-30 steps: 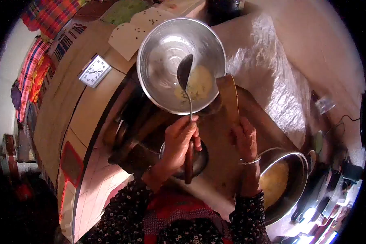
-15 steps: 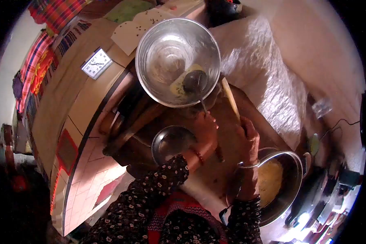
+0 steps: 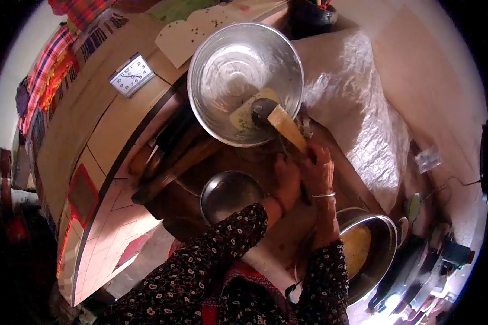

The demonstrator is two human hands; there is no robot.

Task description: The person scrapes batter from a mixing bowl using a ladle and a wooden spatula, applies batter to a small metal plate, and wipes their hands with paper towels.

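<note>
A large steel bowl (image 3: 216,67) at the top middle holds a small pool of yellowish liquid (image 3: 243,117) with dark flecks. A ladle (image 3: 263,109) dips into that pool, and my left hand (image 3: 287,177) is closed around its handle below the bowl's near rim. My right hand (image 3: 318,169), with a bangle at the wrist, grips a flat wooden spatula (image 3: 288,130). The spatula's broad end reaches over the rim beside the ladle's cup. Both hands are close together; whether the two utensils touch is unclear.
A smaller steel bowl (image 3: 230,196) sits left of my left wrist. At lower right stands a pot (image 3: 386,254) containing a yellow mixture (image 3: 356,246). A clock (image 3: 132,75) lies on the tiled ledge at left. Crumpled whitish sheeting (image 3: 358,103) spreads at right, and a dark pot (image 3: 312,19) stands behind.
My right hand has moved up and left, bringing the spatula's end over the bowl rim beside the ladle. My left hand keeps the ladle in the liquid. The whole view has shifted slightly.
</note>
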